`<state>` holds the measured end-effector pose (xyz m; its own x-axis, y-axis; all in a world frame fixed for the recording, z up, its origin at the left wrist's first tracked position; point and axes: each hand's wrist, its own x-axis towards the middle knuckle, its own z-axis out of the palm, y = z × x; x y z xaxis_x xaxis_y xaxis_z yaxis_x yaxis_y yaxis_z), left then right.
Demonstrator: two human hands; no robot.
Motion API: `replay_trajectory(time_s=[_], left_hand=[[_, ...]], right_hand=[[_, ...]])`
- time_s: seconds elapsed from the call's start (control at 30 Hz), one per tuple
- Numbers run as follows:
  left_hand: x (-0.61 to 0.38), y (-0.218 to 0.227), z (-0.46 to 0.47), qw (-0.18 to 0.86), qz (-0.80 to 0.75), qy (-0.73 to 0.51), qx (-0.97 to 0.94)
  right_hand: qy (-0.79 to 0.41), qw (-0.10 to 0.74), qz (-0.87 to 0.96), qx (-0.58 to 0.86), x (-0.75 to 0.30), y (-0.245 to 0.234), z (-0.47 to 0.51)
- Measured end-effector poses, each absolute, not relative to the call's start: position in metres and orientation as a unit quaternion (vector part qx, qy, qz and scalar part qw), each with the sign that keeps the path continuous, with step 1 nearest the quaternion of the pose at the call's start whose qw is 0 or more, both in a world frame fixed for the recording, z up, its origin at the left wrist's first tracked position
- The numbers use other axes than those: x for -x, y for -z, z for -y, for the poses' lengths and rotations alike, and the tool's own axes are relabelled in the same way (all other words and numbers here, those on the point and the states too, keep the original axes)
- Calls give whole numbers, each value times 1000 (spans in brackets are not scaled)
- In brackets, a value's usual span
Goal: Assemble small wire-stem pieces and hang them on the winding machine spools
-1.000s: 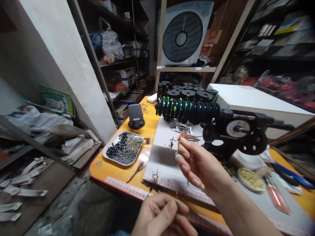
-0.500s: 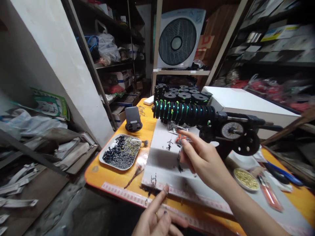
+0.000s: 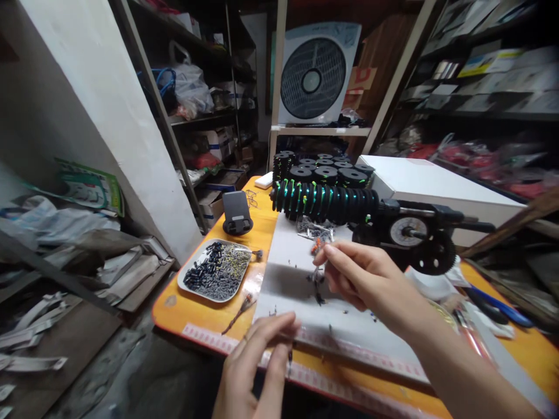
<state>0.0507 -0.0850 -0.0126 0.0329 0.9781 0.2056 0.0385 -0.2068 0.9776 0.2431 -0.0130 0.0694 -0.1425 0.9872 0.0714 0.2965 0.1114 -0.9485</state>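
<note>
My right hand (image 3: 362,273) is over the grey-white board (image 3: 279,279), thumb and forefinger pinched together. What they pinch is too small to make out. A small orange cluster (image 3: 318,245) shows just beyond the fingertips. Below them on the board lies a small dark part with thin leads (image 3: 318,286). My left hand (image 3: 257,364) is at the board's front edge, its fingers slightly bent and the thumb apart from the forefinger. A thin dark piece (image 3: 289,362) shows by the thumb tip; whether it touches the thumb I cannot tell.
A white tray (image 3: 181,279) of small black, grey and yellow parts stands at left, near a black phone stand (image 3: 236,212). Behind the board are a ribbed black roller machine (image 3: 327,201), black discs (image 3: 325,173) and a white box (image 3: 437,174). Blue-handled pliers (image 3: 502,308) lie at right.
My right thumb and forefinger have come together in a pinch. A small dark cluster on the board left of them no longer shows. My left hand has moved left and its fingers have rearranged.
</note>
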Motion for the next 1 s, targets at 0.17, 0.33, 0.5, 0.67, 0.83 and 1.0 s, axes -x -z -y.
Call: replay_trajectory(time_s=[0.17,0.33,0.5,0.67,0.83,1.0], left_hand=[[-84,-21,57,492,-376,-519,-589],[-97,-26,40,541,-339,-501,-584],[-94,-24,40,594,-315,-448,-589],[-93,-9,52,723,-269,-401,-494],[-98,11,74,874,-137,-357,-301],[-92,23,93,895,-196,-336,-218]], right_hand=[[-557,398,579,443,-252,-77,31],[-620,378,539,427,-254,-74,37],[-658,397,498,403,-253,-66,37],[-709,423,410,387,-246,-59,35],[-724,446,357,387,-236,-50,34],[-732,445,343,385,-235,-49,34]])
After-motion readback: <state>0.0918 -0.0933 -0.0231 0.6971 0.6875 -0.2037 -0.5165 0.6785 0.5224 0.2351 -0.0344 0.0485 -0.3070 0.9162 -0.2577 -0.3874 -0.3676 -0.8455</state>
